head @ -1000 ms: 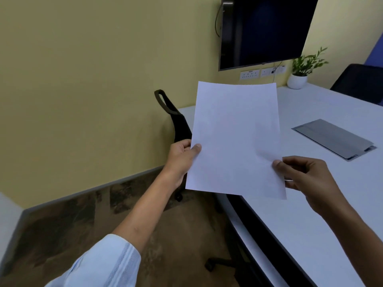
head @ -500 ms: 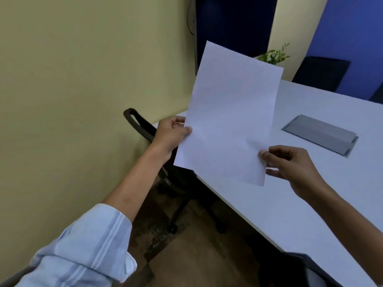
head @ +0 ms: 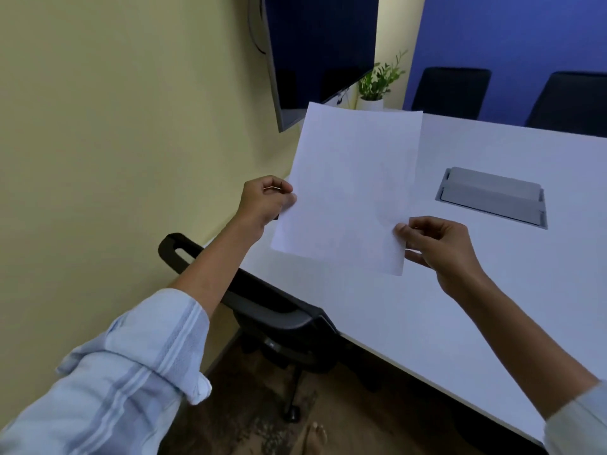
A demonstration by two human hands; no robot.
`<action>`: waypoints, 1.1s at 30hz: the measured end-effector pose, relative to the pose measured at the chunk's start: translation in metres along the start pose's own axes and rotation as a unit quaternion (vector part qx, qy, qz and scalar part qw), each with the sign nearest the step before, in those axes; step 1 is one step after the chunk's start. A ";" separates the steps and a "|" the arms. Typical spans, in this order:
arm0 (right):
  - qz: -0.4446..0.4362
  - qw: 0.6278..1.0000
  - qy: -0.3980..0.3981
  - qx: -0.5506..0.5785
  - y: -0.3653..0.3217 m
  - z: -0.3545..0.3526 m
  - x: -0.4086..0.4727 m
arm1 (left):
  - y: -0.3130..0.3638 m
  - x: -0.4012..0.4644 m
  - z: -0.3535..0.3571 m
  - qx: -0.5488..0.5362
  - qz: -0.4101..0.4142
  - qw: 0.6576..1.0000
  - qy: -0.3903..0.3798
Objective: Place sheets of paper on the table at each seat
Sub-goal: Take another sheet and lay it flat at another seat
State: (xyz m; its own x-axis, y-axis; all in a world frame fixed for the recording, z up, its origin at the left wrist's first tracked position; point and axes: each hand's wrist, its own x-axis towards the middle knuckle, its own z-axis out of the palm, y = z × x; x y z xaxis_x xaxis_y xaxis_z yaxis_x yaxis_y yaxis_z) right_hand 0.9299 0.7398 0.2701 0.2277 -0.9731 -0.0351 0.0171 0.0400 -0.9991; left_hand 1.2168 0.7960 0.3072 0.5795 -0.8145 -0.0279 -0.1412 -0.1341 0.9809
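A blank white sheet of paper hangs in the air over the near left part of the white table, tilted up toward me. My left hand pinches its left edge. My right hand pinches its lower right corner. A black office chair stands tucked at the table's near edge, just below my left forearm. Whether the sheet is a single one or more, I cannot tell.
A grey cable hatch is set into the tabletop to the right of the paper. A dark wall screen and a potted plant are at the far end. Two dark chairs stand along the blue wall.
The view has swung right and I have stepped closer to the table. The paper, held in both hands, has come lower and now sits over the tabletop by the chair.
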 end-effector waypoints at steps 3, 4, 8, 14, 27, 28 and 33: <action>0.029 0.999 0.018 0.006 0.029 0.035 0.039 | -0.025 0.058 -0.013 0.022 0.000 0.999 -0.031; 0.038 0.999 0.021 0.004 0.038 0.046 0.052 | -0.035 0.078 -0.016 0.031 -0.006 0.999 -0.043; 0.081 0.996 0.040 -0.013 0.073 0.083 0.099 | -0.074 0.148 -0.025 0.070 -0.041 0.993 -0.083; 0.122 0.986 0.073 -0.086 0.114 0.123 0.153 | -0.135 0.238 -0.026 0.125 -0.112 0.979 -0.117; 0.298 0.914 0.064 -0.266 0.231 0.189 0.198 | -0.267 0.327 -0.012 0.259 -0.235 0.913 -0.211; 0.312 0.908 0.061 -0.272 0.239 0.193 0.198 | -0.275 0.328 -0.012 0.265 -0.240 0.908 -0.220; 0.355 0.889 0.063 -0.282 0.269 0.210 0.195 | -0.308 0.340 -0.019 0.294 -0.236 0.896 -0.233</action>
State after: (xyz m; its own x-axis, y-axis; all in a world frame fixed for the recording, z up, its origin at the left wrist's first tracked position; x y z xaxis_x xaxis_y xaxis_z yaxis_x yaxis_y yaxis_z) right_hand 1.1832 0.6087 -0.0001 -0.1250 -0.7675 -0.6287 -0.5869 0.5682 -0.5769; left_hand 1.4725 0.5707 -0.0005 0.3065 -0.7175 -0.6255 -0.4472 -0.6887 0.5708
